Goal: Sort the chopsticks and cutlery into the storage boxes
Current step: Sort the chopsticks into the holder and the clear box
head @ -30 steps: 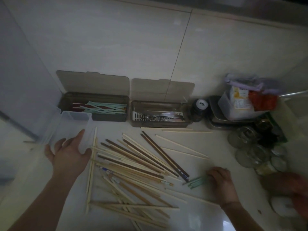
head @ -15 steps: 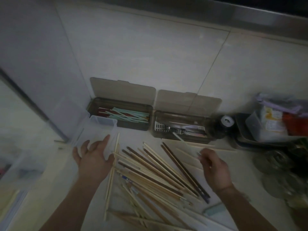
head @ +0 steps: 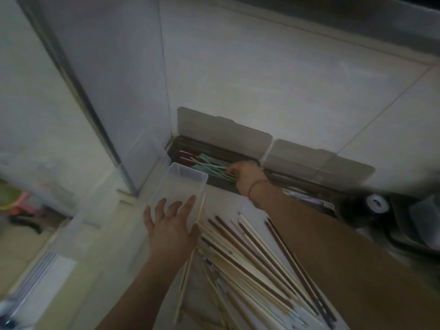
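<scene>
**Right hand now reaching into the left storage box**

Since half a second ago, the right hand (head: 246, 177) is no longer hovering over the loose pile; it is now reaching across into the left storage box (head: 215, 148) at the back left corner of the counter (head: 228, 201). Its fingers are curling down among the mint-green chopsticks (head: 212, 166) lying in that box, but the blur is hiding whether they are pinching one, so I cannot tell its grip. A thin band is showing on that wrist.

The left hand (head: 170, 225) is lying flat with fingers spread and relaxed, resting against the near end of the clear plastic bin (head: 188, 177) that is standing just in front of the left box. The loose chopsticks (head: 250, 258), pale wood and dark brown mixed, are fanning out just right of this hand, under the right forearm. One pale stick is touching the left thumb's side.

The right storage box (head: 319, 167), lid up against the wall, is sitting beside the first, its contents blurred.
</scene>
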Available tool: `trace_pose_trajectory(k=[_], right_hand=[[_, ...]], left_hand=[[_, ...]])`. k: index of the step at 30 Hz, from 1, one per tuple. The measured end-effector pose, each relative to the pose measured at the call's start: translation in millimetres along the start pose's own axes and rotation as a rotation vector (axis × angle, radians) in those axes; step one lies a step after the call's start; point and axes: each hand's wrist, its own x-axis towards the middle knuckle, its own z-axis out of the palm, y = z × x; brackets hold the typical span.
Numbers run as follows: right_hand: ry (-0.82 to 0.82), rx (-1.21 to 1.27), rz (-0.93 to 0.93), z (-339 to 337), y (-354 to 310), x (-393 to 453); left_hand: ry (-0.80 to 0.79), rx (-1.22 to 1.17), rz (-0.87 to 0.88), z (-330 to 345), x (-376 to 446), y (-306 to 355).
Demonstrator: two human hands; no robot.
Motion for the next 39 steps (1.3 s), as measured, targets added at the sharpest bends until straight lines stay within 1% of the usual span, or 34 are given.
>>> trace_pose_trajectory(k=[2,5,7,8,10,12,16,18,20,21,23,25,27,30,33,39], right_hand=[[0.018,-0.008,0.022,7,3,3],[0.130,0.059,-0.029,11,9,-10],[0.252,0.136,-0.090,7,14,-33],[0.339,0.165,-0.123,3,19,-49],[0.490,0.188,-0.137,2,38,-86],[0.559,0.169,-0.073,2,66,-130],[0.632,0.016,0.154,13,128,-232],[0.637,-0.048,0.235,23,151,-281],[0.610,-0.067,0.355,35,170,-323],[0.557,-0.077,0.416,43,177,-340],[0.394,-0.121,0.499,61,186,-368],[0.294,-0.161,0.514,73,190,-388],[0.318,-0.175,0.502,78,189,-399],[0.425,-0.200,0.467,79,184,-407],[0.432,-0.183,0.406,85,185,-411],[0.471,-0.201,0.376,85,183,-409]], left_hand=[[-0.012,0.002,-0.003,0,0,0],[-0.037,0.013,-0.009,-1,1,0],[-0.043,0.015,-0.011,-2,0,1],[-0.041,0.015,-0.010,-2,0,1],[-0.045,0.021,-0.005,-1,-1,1],[-0.035,0.023,-0.001,0,-1,1],[-0.026,0.018,0.001,2,1,2],[-0.009,0.012,0.004,2,0,3],[0.010,0.014,0.009,2,-1,4],[0.013,0.016,0.008,1,-2,4],[0.001,0.010,-0.003,0,-1,3],[-0.019,0.008,-0.010,0,0,3],[-0.035,0.021,-0.011,1,1,3],[-0.044,0.033,-0.029,1,3,2],[-0.054,0.044,-0.039,-1,4,2],[-0.066,0.036,-0.034,-3,2,2]])
